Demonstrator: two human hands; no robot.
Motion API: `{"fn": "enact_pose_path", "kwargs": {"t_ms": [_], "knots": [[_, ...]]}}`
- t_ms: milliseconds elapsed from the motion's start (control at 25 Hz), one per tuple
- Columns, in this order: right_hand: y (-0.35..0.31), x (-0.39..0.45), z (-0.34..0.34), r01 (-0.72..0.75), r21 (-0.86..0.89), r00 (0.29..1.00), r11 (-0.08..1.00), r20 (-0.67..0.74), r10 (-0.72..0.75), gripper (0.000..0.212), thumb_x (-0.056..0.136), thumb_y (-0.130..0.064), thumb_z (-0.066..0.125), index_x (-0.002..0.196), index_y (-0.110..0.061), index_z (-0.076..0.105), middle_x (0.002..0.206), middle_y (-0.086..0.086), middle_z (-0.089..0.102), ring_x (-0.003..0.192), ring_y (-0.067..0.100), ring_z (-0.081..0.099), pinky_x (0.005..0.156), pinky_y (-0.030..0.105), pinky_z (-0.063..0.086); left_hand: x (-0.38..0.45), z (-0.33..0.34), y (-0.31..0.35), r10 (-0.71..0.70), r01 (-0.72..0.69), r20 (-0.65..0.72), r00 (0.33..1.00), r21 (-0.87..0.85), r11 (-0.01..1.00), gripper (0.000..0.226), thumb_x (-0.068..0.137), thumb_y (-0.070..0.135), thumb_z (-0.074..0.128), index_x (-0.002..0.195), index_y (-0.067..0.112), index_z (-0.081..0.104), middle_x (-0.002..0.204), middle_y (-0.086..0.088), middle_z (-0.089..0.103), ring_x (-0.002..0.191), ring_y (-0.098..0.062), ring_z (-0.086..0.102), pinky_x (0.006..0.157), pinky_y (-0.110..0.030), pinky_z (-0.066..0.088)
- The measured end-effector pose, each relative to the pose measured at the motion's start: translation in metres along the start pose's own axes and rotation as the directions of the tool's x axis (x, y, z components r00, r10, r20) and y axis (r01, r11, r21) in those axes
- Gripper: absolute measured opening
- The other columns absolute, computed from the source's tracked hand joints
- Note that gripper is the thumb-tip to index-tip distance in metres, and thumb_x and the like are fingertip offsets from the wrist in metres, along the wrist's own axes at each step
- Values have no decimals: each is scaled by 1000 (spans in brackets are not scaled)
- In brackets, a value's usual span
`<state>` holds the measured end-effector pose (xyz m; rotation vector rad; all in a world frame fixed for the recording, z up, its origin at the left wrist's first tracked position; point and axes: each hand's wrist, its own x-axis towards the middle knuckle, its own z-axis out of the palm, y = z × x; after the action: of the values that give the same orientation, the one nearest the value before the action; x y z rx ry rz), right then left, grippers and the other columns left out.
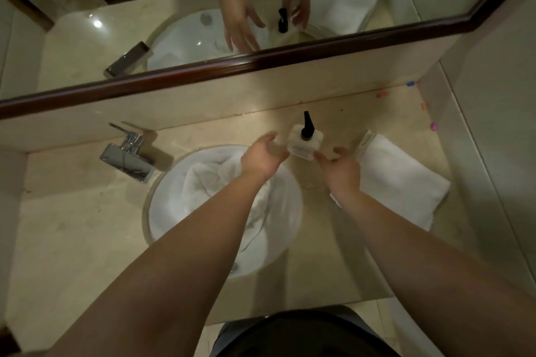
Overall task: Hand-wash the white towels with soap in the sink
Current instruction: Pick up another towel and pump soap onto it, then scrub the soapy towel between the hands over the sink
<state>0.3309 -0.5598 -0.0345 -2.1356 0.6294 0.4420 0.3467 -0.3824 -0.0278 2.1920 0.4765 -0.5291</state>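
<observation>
Two hands flank the soap dispenser (pixel 305 144) on the bench (pixel 72 211): left hand (pixel 262 158) fingers spread, right hand (pixel 339 166) fingers loosely curled, holding nothing. Steady bottle, press pump, catch soap above the sink towel (pixel 208 180).

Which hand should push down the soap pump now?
Probably the right hand: its fingertips are at the near side of the soap bottle, just below the black pump. The left hand is open beside the bottle, above the towel in the sink, well placed to catch soap.
</observation>
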Motion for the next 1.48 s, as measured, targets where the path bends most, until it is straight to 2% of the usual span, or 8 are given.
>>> {"fn": "enact_pose_path", "kwargs": {"t_ms": [80,200,280,360,600,1080,1320,1480], "knots": [[13,-12,9,-4,-129,998,992,65,13,59,90,-51,62,130,-8,58,122,14,65,118,33,58,92,37,45,-16,-4,-22,60,-28,-111,992,275,961,61,90,48,64,145,28,47,140,0,56,133,-22,47,117,-46,27],[20,-30,27,207,-368,969,907,207,-137,45,88,-55,55,101,-13,62,99,13,61,100,32,60,77,36,42,-44,-14,-62,16,34,-115,993,427,903,60,95,51,54,148,26,42,148,-3,47,143,-21,33,121,-50,6],[16,-40,43,375,-543,921,751,307,-239,53,94,-56,50,122,-13,60,120,13,60,113,32,54,90,38,42,-61,-25,-88,-16,63,-106,994,465,883,60,97,51,51,150,26,38,152,-3,43,146,-21,28,121,-50,2],[5,-51,60,488,-595,870,639,390,-302,58,97,-56,46,138,-15,52,136,10,54,125,28,47,101,39,38,-78,-39,-115,-33,87,-120,992,489,868,59,99,50,49,151,24,37,152,-4,42,147,-22,26,122,-50,2],[-31,-94,115,659,-596,752,459,539,-380,59,98,-56,44,143,-18,46,145,10,45,135,27,38,107,40,35,-114,-81,-187,-129,208,-192,973,485,850,58,101,45,46,152,22,35,152,-6,42,148,-24,24,122,-50,5],[-116,-135,208,628,-561,778,539,472,-415,53,97,-48,53,137,-14,54,138,12,50,132,28,38,102,39,40,-130,-176,-283,-88,208,-256,963,490,847,54,101,49,41,146,19,44,147,-9,46,141,-28,33,120,-47,16],[-162,-129,247,563,-667,804,488,305,-511,52,101,-48,43,127,-5,57,120,20,60,116,36,50,88,41,45,-97,-229,-298,-24,162,-255,967,538,827,43,99,44,45,129,16,56,132,-11,55,127,-29,45,110,-43,27],[-193,-110,281,522,-612,834,594,219,-507,50,102,-46,40,112,-3,63,107,22,63,104,39,55,83,41,48,-69,-248,-307,31,108,-233,972,557,824,50,94,44,50,137,18,53,133,-12,57,128,-30,46,110,-43,26]]}}
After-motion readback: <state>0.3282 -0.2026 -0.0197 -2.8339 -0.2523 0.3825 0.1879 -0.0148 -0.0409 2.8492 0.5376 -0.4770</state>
